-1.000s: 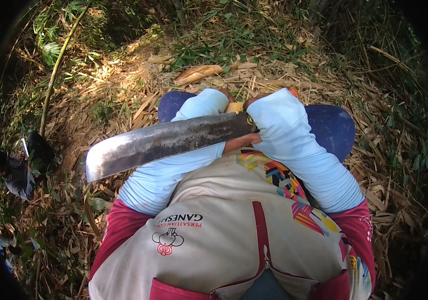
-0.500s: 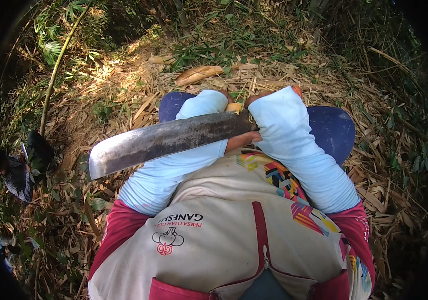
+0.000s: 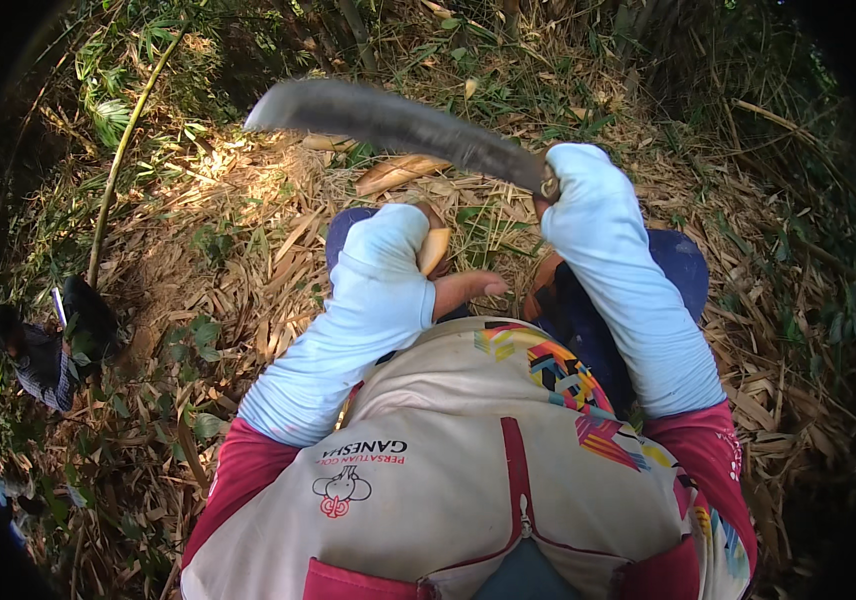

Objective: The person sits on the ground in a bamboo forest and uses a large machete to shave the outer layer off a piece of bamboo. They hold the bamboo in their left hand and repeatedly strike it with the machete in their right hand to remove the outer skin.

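My right hand point(image 3: 548, 188), in a light blue sleeve, grips a machete point(image 3: 393, 120) by its handle. The broad, worn blade is raised above the ground ahead of me, pointing left and slightly blurred by motion. Lower and to the left, my left hand point(image 3: 440, 272) is closed around a pale-ended stick point(image 3: 434, 250), with its thumb stretched out to the right. Most of the stick is hidden by the fingers and sleeve, so its length cannot be made out. Blade and stick are apart. A small pale chip point(image 3: 470, 88) shows just beyond the blade.
My knees, in dark blue, are bent on either side of my hands. A split brown bamboo sheath point(image 3: 403, 174) lies ahead on dry leaf litter. Another person point(image 3: 43, 365) is at the far left, near a slanting bamboo stem point(image 3: 128, 140). Dense undergrowth borders the ground.
My right hand has swung the machete up and away from my left hand, off the stick. My left hand has shifted slightly left and down. A pale chip has appeared beyond the blade.
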